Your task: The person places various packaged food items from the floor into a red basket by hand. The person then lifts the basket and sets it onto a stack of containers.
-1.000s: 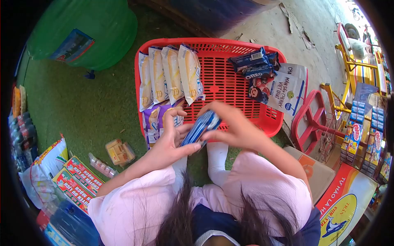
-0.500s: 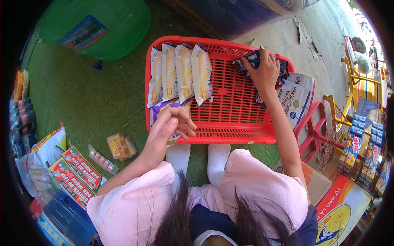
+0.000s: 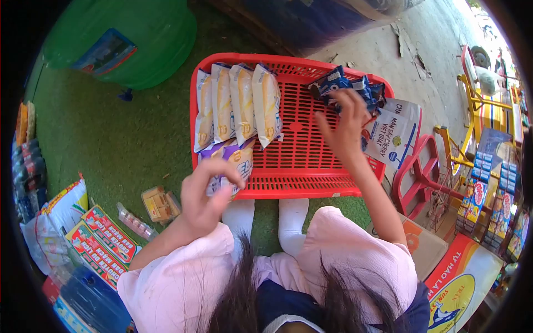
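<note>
A red plastic basket lies before me with packets inside. Several white-and-yellow snack packets stand in a row on its left side. Below them is a purple-and-yellow packet, partly covered by my left hand. That hand hovers over the basket's near left corner, fingers curved and apart, holding nothing. My right hand is above the right side, fingers spread and empty. Just beyond its fingertips sit dark blue snack packets piled in the far right corner; the hand hides some of them.
A white printed bag sits against the basket's right side, near a red plastic stool. A green container stands at the far left. Small plastic boxes lie on the green mat, and boxed goods are stacked at right.
My right hand has let go of the blue packets and drawn back toward me, its fingers spreading. My left hand has shifted left and closer to me. The view has moved slightly.
</note>
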`<state>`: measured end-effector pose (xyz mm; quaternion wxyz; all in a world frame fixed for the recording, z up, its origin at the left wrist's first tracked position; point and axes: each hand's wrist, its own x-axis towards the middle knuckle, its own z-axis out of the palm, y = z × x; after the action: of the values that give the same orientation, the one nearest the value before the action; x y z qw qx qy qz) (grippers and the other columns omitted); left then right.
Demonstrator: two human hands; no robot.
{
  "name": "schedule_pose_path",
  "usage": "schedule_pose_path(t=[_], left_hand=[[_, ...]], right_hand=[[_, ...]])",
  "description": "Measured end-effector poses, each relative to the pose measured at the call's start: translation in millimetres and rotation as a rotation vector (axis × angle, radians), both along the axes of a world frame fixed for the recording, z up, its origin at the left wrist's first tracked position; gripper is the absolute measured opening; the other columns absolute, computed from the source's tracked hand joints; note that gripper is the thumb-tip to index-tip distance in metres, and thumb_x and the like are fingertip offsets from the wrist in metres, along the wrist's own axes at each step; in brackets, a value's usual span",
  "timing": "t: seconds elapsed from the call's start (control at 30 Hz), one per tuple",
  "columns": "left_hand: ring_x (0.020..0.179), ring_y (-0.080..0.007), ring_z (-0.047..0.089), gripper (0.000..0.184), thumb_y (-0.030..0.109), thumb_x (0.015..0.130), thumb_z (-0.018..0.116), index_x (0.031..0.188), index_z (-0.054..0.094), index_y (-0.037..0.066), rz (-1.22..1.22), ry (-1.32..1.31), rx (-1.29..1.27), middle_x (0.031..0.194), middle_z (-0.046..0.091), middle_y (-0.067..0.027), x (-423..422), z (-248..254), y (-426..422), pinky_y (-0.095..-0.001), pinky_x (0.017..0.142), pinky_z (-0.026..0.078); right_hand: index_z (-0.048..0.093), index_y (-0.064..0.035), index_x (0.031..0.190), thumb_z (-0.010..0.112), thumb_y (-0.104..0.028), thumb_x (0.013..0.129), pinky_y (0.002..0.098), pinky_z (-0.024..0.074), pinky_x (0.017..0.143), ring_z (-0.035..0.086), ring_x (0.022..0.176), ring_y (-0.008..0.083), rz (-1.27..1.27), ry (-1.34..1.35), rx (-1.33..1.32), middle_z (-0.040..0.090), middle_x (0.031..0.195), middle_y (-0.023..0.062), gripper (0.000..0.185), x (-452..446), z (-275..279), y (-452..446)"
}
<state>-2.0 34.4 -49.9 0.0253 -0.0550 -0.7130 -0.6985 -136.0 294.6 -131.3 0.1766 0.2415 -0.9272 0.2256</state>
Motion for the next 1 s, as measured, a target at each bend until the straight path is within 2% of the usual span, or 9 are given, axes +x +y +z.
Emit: schedule_pose_path(t=[0.1,0.17,0.3,0.5,0.57,0.6,0.67,0.83,1.0], left_hand=[[0.058,-0.0171,0.052,0.01,0.003,0.074,0.053,0.083,0.055,0.006,-0.129,0.878,-0.441,0.072,0.053,-0.0067,-22.5,50.6,0.4,-0.031,0.049,0.043],[0.057,-0.015,0.048,0.006,0.003,0.071,0.056,0.074,0.053,0.007,-0.146,1.179,-0.283,0.071,0.049,-0.0048,-31.6,60.2,11.5,-0.0263,0.045,0.04],[0.056,-0.0134,0.046,0.008,0.007,0.069,0.059,0.071,0.051,0.006,-0.255,0.964,-0.338,0.071,0.046,-0.0033,-27.8,73.8,18.6,-0.0233,0.044,0.037],[0.06,-0.0159,0.049,0.048,0.025,0.065,0.069,0.107,0.058,0.006,-0.344,0.963,-0.817,0.079,0.053,-0.0066,-51.4,75.0,-12.1,-0.0217,0.051,0.04],[0.066,-0.0188,0.054,0.042,0.017,0.07,0.069,0.108,0.056,0.003,-0.074,0.563,-0.639,0.087,0.057,-0.0104,-46.1,36.9,-78.9,-0.0261,0.057,0.044],[0.079,-0.0228,0.057,0.038,-0.005,0.07,0.061,0.107,0.054,0.0,0.284,0.536,-0.981,0.095,0.058,-0.012,-45.8,47.4,-81.6,-0.0312,0.073,0.046],[0.088,-0.0242,0.057,0.044,0.009,0.081,0.061,0.122,0.047,0.001,0.627,0.085,-0.949,0.103,0.057,-0.0154,-29.2,25.1,-122.8,-0.0318,0.079,0.045],[0.112,-0.0392,0.051,0.086,0.067,0.078,0.046,0.11,0.055,-0.012,0.116,-1.381,-1.088,0.114,0.052,-0.0328,71.2,-58.0,-209.0,-0.0387,0.096,0.04],[0.108,-0.0351,0.055,0.107,0.078,0.065,0.05,0.112,0.05,-0.018,0.131,-1.524,-0.709,0.114,0.054,-0.03,128.0,-88.4,-186.3,-0.0353,0.087,0.047]], right_hand=[[0.048,-0.0192,0.116,0.071,-0.018,0.068,0.0418,0.0266,0.088,0.042,0.112,0.0252,0.209,-0.191,-0.106,0.043,0.12,0.0091,0.053,45.0,-9.8,-12.4],[0.048,-0.0219,0.117,0.069,-0.017,0.069,0.0419,0.0271,0.087,0.043,0.112,0.0251,0.347,-0.346,-0.053,0.042,0.12,0.0087,0.052,74.1,-13.4,-19.1],[0.046,-0.0207,0.12,0.067,-0.016,0.07,0.0435,0.0275,0.087,0.041,0.114,0.0267,0.434,-0.516,0.013,0.039,0.123,0.011,0.054,88.9,-22.2,-22.9],[0.042,-0.017,0.123,0.064,-0.015,0.07,0.046,0.029,0.088,0.035,0.119,0.0304,0.237,-0.489,0.132,0.035,0.127,0.0134,0.057,53.1,-38.2,-10.2],[0.043,-0.0168,0.123,0.065,-0.015,0.07,0.048,0.0291,0.089,0.035,0.119,0.0318,0.211,-0.499,0.199,0.035,0.129,0.0143,0.058,49.7,-43.1,-4.2],[0.044,-0.0163,0.123,0.066,-0.015,0.07,0.0495,0.0296,0.09,0.035,0.12,0.033,0.186,-0.481,0.23,0.035,0.13,0.015,0.057,50.1,-47.9,-3.3],[0.045,-0.016,0.124,0.065,-0.016,0.072,0.0503,0.0297,0.092,0.034,0.121,0.0331,0.21,-0.548,0.225,0.034,0.134,0.0133,0.055,52.8,-56.1,4.1],[0.047,-0.018,0.123,0.066,-0.018,0.07,0.0526,0.0283,0.095,0.031,0.124,0.0334,0.185,-0.551,0.239,0.035,0.135,0.0104,0.056,53.4,-59.8,7.0],[0.05,-0.0153,0.116,0.064,-0.019,0.066,0.0493,0.0281,0.093,0.034,0.119,0.0338,0.187,-0.459,0.282,0.038,0.127,0.0132,0.052,46.9,-63.2,-2.2]])
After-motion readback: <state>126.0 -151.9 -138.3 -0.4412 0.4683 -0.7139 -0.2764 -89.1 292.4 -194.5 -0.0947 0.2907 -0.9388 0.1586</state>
